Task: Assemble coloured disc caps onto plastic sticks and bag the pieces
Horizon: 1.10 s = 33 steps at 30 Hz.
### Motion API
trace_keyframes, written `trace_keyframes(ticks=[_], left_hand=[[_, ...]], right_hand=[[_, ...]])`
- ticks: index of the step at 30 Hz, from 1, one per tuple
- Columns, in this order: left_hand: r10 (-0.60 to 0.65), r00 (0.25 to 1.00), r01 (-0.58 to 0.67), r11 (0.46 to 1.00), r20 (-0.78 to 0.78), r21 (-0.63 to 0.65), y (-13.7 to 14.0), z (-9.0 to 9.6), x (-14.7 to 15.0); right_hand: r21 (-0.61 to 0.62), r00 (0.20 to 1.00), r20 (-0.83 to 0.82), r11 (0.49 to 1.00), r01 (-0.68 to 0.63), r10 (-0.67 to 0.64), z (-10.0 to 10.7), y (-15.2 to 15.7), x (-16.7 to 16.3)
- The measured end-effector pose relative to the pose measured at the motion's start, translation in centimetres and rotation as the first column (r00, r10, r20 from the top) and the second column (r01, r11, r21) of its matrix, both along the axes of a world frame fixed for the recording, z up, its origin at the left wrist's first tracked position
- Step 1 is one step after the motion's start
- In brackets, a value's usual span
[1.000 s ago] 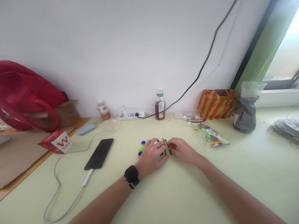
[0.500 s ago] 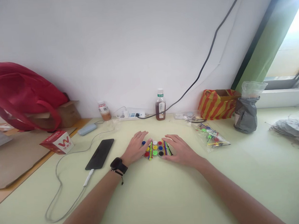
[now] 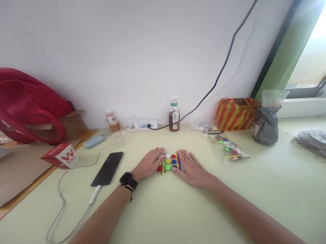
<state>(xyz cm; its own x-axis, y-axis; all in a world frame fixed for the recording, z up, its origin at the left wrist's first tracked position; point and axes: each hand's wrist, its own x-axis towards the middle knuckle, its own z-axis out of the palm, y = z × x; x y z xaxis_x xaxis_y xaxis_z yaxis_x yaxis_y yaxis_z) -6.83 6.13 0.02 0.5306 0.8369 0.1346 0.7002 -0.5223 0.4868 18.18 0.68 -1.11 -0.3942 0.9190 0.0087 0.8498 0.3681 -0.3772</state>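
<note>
Several small round coloured pieces [image 3: 168, 161] stand in rows on the table between my hands: white, yellow, green, red, blue and black ones show. Thin coloured sticks [image 3: 163, 165] lie along the left side of the middle row, and more sticks [image 3: 178, 158] lie to the right. My left hand [image 3: 149, 163] is open, its fingers stretched over the left pieces and hiding some of them. My right hand [image 3: 192, 167] lies open and flat beside the right sticks, covering part of them, with its thumb at the black piece [image 3: 174, 167].
A clear bag of similar coloured parts [image 3: 231, 149] lies to the right. A dark phone [image 3: 107, 169] with its charging cable is on the left. Two bottles, one a brown drink bottle [image 3: 174, 116], and a power strip [image 3: 143, 125] line the wall. A striped bag [image 3: 235, 115] stands behind.
My left hand has moved right over the left pieces, its fingers covering more of them. My right hand has flattened and come down over the right sticks.
</note>
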Motion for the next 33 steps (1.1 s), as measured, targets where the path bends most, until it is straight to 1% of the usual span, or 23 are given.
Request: trace_keyframes(ticks=[3,6,8,10,12,17,19,24,28,30,33], left_hand=[[0.044,0.995,-0.039,0.997,0.088,-0.061,0.2,-0.1,0.0],[0.123,0.957,-0.089,0.986,0.263,-0.138,0.7,0.0,-0.5],[0.171,0.923,-0.127,0.981,0.344,-0.147,1.2,0.1,-1.0],[0.189,0.914,-0.15,0.98,0.36,-0.132,1.5,0.1,-1.3],[0.174,0.931,-0.154,0.984,0.321,-0.087,1.7,0.0,-1.4],[0.132,0.969,-0.157,0.982,0.208,0.108,1.4,-0.1,-0.7],[0.135,0.974,-0.162,0.976,0.182,0.143,1.2,0.0,-0.5],[0.194,0.976,-0.207,0.966,0.094,0.153,0.7,0.3,-0.4],[0.297,0.954,-0.299,0.94,0.035,0.168,0.2,1.1,-0.2],[0.337,0.942,-0.332,0.933,-0.007,0.139,0.0,1.6,-0.3],[0.303,0.953,-0.301,0.951,-0.007,0.07,0.2,2.5,-0.8]], right_hand=[[0.012,1.0,0.009,1.0,0.005,-0.005,-0.3,0.0,-0.6],[0.011,1.0,0.006,1.0,-0.007,0.007,-0.5,0.0,-0.7],[0.008,1.0,0.003,1.0,-0.013,0.013,-0.5,0.0,-0.5],[0.009,1.0,0.002,1.0,-0.024,0.024,-0.6,0.0,-0.4],[0.018,1.0,0.002,0.999,-0.029,0.029,-0.7,0.0,-0.4],[0.032,1.0,-0.002,0.999,-0.031,0.031,-0.9,0.1,-0.5],[0.029,1.0,-0.002,0.999,-0.021,0.021,-0.9,0.1,-0.5],[0.026,1.0,-0.001,1.0,-0.008,0.008,-0.7,0.1,-0.6],[0.016,1.0,-0.004,1.0,-0.011,0.011,-0.5,-0.1,-0.5],[0.022,1.0,-0.006,1.0,-0.018,0.019,-0.5,-0.1,-0.4],[0.026,0.999,-0.008,0.999,-0.033,0.033,-0.6,-0.2,-0.2]])
